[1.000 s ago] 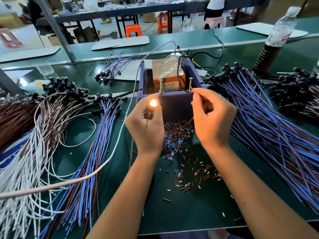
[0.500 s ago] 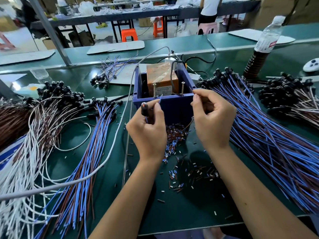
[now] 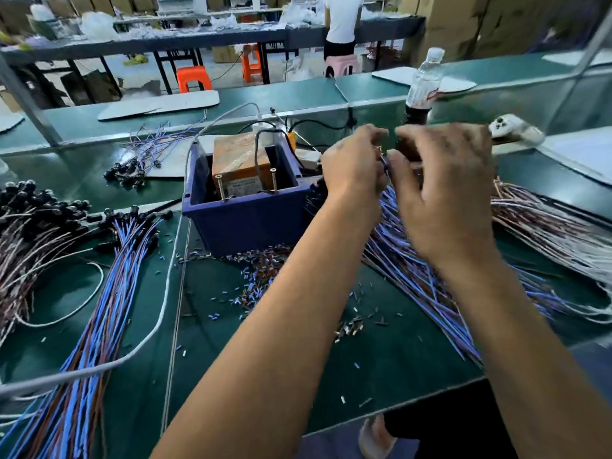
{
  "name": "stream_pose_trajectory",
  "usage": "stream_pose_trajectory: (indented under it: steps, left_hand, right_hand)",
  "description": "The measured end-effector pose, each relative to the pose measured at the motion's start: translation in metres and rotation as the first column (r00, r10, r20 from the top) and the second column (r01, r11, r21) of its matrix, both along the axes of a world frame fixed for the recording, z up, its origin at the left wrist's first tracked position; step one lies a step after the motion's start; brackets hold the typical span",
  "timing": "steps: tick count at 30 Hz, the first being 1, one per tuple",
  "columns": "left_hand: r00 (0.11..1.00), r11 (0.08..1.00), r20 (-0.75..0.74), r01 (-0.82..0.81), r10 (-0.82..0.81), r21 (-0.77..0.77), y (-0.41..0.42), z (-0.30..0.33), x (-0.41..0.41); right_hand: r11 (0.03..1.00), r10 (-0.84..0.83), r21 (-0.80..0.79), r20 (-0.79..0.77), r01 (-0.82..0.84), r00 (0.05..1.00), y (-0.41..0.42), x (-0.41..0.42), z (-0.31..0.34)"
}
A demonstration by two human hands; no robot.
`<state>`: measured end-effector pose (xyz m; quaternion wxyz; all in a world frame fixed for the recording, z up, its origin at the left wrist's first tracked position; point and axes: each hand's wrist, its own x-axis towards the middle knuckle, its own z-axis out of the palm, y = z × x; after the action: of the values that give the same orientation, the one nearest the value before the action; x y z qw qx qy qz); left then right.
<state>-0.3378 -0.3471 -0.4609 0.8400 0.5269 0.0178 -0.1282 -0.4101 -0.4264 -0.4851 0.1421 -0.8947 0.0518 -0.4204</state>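
Both hands are raised together right of the blue plastic box, above the head end of the blue wire bundle. My left hand has curled fingers and pinches a blue wire that shows in the gap between the hands. My right hand pinches the same wire with thumb and curled fingers. Motion blur hides the fingertips. In the box stand an orange block and two upright screws.
Blue and brown wires with black heads fan out at the left, and pale brown wires at the right. Cut insulation bits litter the green mat. A white cable crosses it. Behind stand a bottle and a white device.
The lamp in my left hand went out. Both hands left the box's screws and moved up and right over the blue wire bundle. The view swung to the right.
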Motion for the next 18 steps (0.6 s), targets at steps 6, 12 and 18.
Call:
stream_pose_trajectory:
  steps: [6,12,18]
  left_hand:
    - [0.997,0.904,-0.029,0.057,-0.077,-0.423,-0.024,0.03,0.014]
    - [0.998,0.918,0.053,0.049,-0.031,-0.393,-0.032,0.048,0.031]
    - [0.989,0.96,0.145,-0.07,0.032,0.272,-0.026,0.008,0.049]
  right_hand:
    - [0.998,0.033,0.066,-0.256,-0.017,0.966,-0.021,-0.016,-0.006]
    - [0.937,0.179,0.319,-0.087,-0.143,0.98,-0.055,-0.036,0.022]
    - [0.984,-0.03,0.165,-0.247,0.072,0.969,-0.084,-0.039,0.015]
